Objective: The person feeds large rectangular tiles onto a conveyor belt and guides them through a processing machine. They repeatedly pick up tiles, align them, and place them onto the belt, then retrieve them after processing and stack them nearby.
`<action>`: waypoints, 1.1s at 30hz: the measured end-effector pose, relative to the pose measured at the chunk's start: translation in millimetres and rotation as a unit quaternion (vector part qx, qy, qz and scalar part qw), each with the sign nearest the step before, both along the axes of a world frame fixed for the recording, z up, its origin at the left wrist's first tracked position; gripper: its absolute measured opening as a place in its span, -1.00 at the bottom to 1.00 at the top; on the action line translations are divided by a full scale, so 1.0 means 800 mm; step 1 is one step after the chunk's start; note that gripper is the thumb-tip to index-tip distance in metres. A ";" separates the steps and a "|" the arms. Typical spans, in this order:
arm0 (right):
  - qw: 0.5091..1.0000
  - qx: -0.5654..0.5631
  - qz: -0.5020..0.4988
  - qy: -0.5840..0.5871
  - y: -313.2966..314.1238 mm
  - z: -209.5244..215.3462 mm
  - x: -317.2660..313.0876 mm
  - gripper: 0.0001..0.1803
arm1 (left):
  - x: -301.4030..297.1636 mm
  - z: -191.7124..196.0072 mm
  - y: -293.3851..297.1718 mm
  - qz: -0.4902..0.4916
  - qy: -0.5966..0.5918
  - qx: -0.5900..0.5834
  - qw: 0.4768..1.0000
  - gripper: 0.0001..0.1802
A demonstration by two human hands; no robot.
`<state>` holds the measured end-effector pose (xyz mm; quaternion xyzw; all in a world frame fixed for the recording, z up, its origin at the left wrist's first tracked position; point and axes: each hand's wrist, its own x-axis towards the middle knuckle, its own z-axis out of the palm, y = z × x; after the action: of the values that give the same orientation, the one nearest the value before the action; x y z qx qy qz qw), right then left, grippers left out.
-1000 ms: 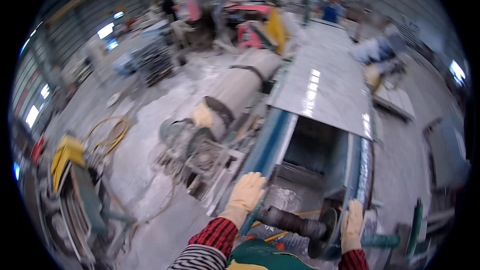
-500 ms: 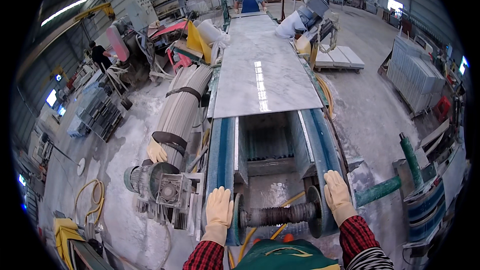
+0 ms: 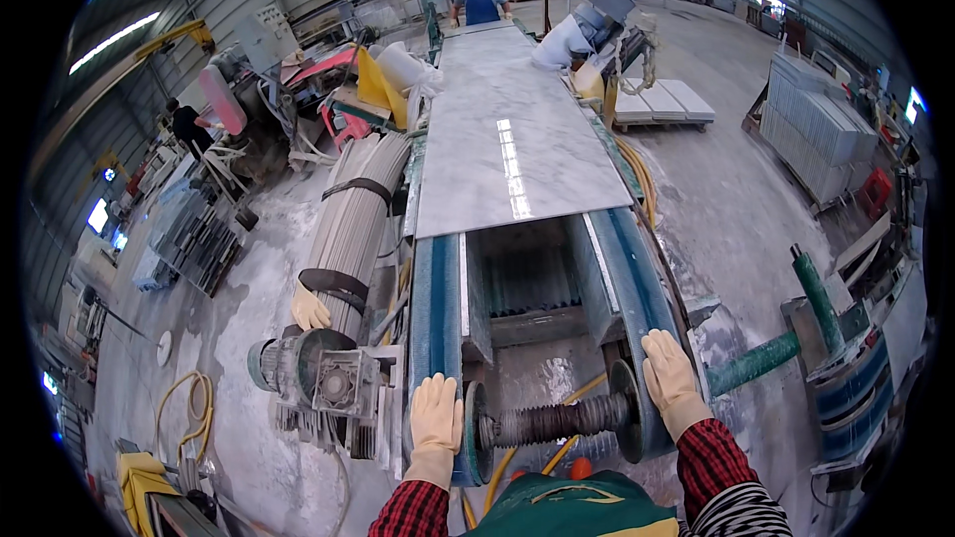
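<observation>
My left hand (image 3: 435,423), in a cream rubber glove, lies flat on the near end of the left blue conveyor belt (image 3: 434,308). On the right blue belt (image 3: 634,268) rests my right hand (image 3: 673,380), gloved alike, its fingers stretched forward. Neither hand holds anything. Beyond them, a long grey-white polished stone slab (image 3: 512,139) lies across both belts, its near edge well ahead of my fingertips. Between the belt ends runs a ribbed, dirty shaft (image 3: 552,426) with round end pulleys.
Left of the conveyor are a motor with gearbox (image 3: 323,370), a strapped bundle of pale strips (image 3: 358,219) and a loose glove (image 3: 309,308). A green pipe (image 3: 753,363) juts out on the right. At the slab's far end stands a person in a blue apron (image 3: 481,10).
The whole scene has shifted slightly leftward and tilted in my view. Both hands stay on the belts, and I see no clear movement of the slab along them.
</observation>
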<state>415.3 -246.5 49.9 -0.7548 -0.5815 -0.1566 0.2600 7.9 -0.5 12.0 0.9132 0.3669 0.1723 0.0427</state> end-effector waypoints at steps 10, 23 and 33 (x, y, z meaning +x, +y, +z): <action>1.000 0.004 -0.006 0.001 -0.005 -0.001 -0.003 -0.69 | -0.003 -0.003 -0.004 -0.005 -0.005 0.006 1.000 -0.44; 1.000 0.001 -0.015 -0.011 -0.012 -0.011 -0.004 -0.68 | -0.008 0.000 -0.010 -0.009 -0.004 0.009 1.000 -0.43; 1.000 -0.005 -0.016 -0.020 -0.014 -0.007 -0.006 -0.71 | -0.012 -0.010 -0.013 -0.013 -0.022 0.046 0.999 -0.45</action>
<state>410.1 -257.5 44.0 -0.7623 -0.5751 -0.1728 0.2417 -1.4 -10.6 4.2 0.9148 0.3460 0.2080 0.0111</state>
